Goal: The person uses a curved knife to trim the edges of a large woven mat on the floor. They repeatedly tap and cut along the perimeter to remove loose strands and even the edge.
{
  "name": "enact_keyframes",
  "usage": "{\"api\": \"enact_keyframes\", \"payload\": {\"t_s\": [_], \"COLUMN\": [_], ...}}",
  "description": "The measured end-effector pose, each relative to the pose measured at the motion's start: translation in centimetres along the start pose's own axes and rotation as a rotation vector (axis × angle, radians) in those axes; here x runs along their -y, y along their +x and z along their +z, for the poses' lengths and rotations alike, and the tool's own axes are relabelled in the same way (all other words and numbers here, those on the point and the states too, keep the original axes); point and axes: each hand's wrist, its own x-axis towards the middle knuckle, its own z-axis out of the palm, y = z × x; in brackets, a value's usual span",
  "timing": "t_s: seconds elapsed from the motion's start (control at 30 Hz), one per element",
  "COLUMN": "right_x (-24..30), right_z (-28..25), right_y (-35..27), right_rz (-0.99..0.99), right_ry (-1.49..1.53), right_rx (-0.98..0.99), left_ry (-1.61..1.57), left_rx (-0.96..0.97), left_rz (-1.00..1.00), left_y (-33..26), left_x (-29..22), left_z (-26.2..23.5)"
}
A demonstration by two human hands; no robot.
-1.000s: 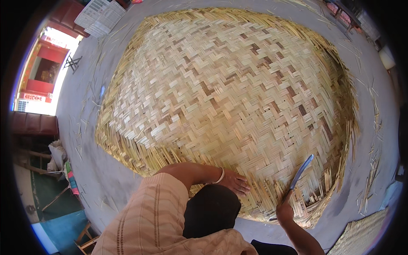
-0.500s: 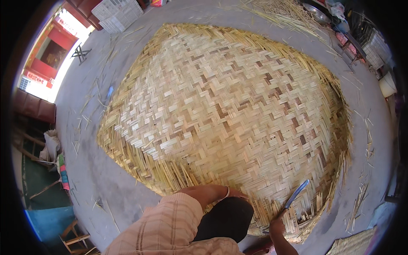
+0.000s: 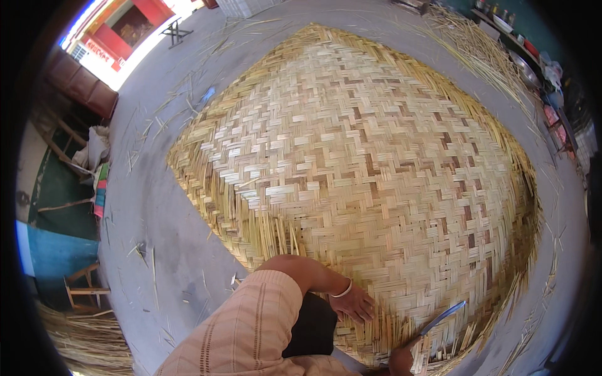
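Though loose, straw [image 3: 465,47] around the mat [image 3: 360,169].

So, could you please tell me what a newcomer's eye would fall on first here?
Most likely the large woven mat, its pale and brown strips filling the middle of the view. Near the bottom, the right hand grips a knife over its near edge, while the left hand lies on the mat. At upper left, a bright doorway shows red beyond.
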Motion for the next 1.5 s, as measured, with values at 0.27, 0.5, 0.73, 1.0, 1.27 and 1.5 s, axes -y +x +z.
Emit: {"api": "enact_keyframes", "payload": {"t_s": [0.27,0.5,0.73,1.0,1.27,1.5], "right_x": [-0.8,6.5,15.8,23.3,27.1,30.4], "right_z": [-3.2,-13.8,-18.5,-20.1,-20.4,-22.2], "right_y": [0.6,2.5,3.7,2.8,4.1,4.9], "right_rz": [0.381,0.145,-0.458,-0.421,-0.512,-0.56], "right_ry": [0.3,1.004,0.595,0.844,0.81,0.844], "right_rx": [0.179,0.316,0.077,0.392,0.393,0.6], "left_ry": [0.174,0.523,0.218,-0.542,-0.893,-0.851], "left_rx": [-0.017,-0.225,-1.134,-1.552,-1.564,-1.573], "left_rz": [-0.286,-1.371,-2.232,-2.26,-2.075,-2.054], "left_y": [1.4,-7.8,-19.9,-25.2,-24.4,-22.5], "left_x": [-5.0,-18.2,-21.9,-17.5,-18.1,-19.3], "left_z": [-7.0,-12.1,-11.8,-12.9,-12.5,-12.2]}}
